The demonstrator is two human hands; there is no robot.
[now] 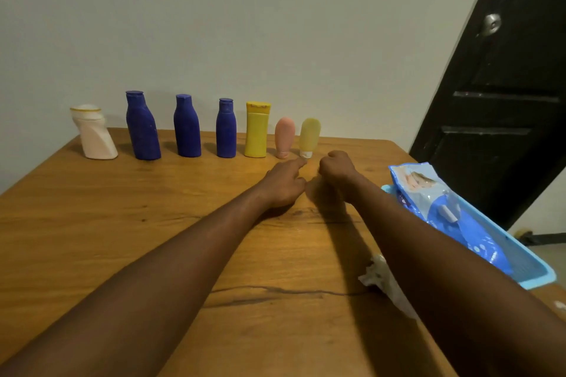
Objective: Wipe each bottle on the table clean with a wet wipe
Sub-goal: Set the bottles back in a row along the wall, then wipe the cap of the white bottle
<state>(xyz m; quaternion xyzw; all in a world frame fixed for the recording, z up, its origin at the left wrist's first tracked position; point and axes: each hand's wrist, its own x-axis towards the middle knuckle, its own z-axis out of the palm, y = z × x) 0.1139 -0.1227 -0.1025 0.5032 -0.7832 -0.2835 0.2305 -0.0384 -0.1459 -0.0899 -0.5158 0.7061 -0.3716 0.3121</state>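
Observation:
Several bottles stand in a row along the table's far edge: a cream bottle (93,135), three dark blue bottles (142,127) (186,127) (226,129), a yellow bottle (256,130), a small pink tube (284,138) and a small pale yellow tube (309,136) standing on its cap. My left hand (283,184) lies just in front of the pale yellow tube, its forefinger stretched out and touching the cap. My right hand (337,168) hovers to the right of that tube, curled into a fist with nothing visible in it. A crumpled used wipe (378,277) lies under my right forearm.
A light blue tray (539,277) sits at the table's right edge with a blue pack of wet wipes (441,202) in it. The wooden table (122,223) meets a pale wall behind the bottles. A black door (505,101) stands at the right.

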